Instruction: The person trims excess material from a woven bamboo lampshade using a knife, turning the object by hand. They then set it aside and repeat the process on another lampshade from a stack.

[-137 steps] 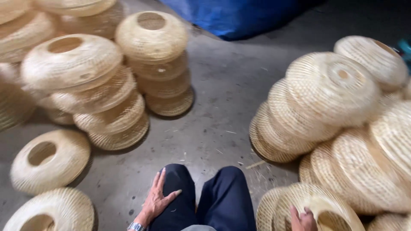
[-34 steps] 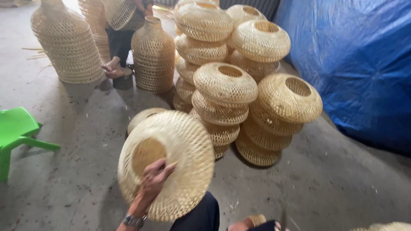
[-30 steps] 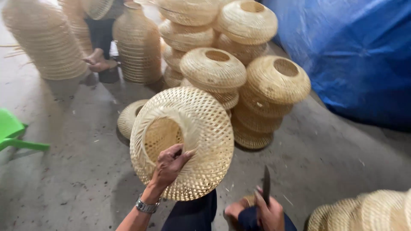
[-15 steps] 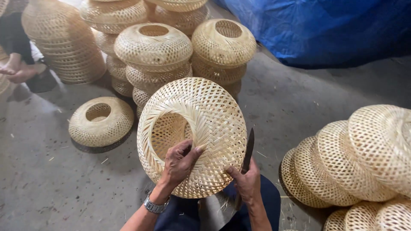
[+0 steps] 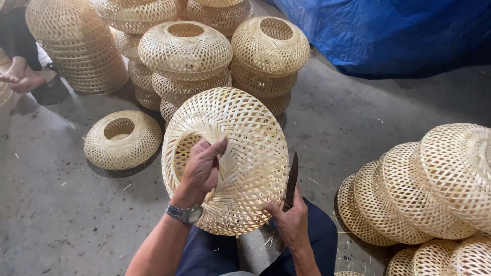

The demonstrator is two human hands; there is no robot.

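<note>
A round woven bamboo lampshade (image 5: 240,148) stands on edge over my lap, its open ring turned to the left. My left hand (image 5: 202,168), a wristwatch on the wrist, grips that ring with the fingers hooked into the opening. My right hand (image 5: 289,222) steadies the shade's lower right edge and holds a dark knife (image 5: 292,179), blade pointing up beside the shade.
Stacks of woven shades (image 5: 186,56) rise just behind. A single shade (image 5: 123,139) lies flat on the concrete floor at left. Leaning rows of shades (image 5: 434,189) fill the right. A blue tarp (image 5: 404,30) hangs at the back. Another person's bare foot (image 5: 25,82) rests far left.
My view swung from the left stacks back to centre. My left hand lifted a shade off the floor and brought it over my lap; my right hand came up with the knife beside it.
</note>
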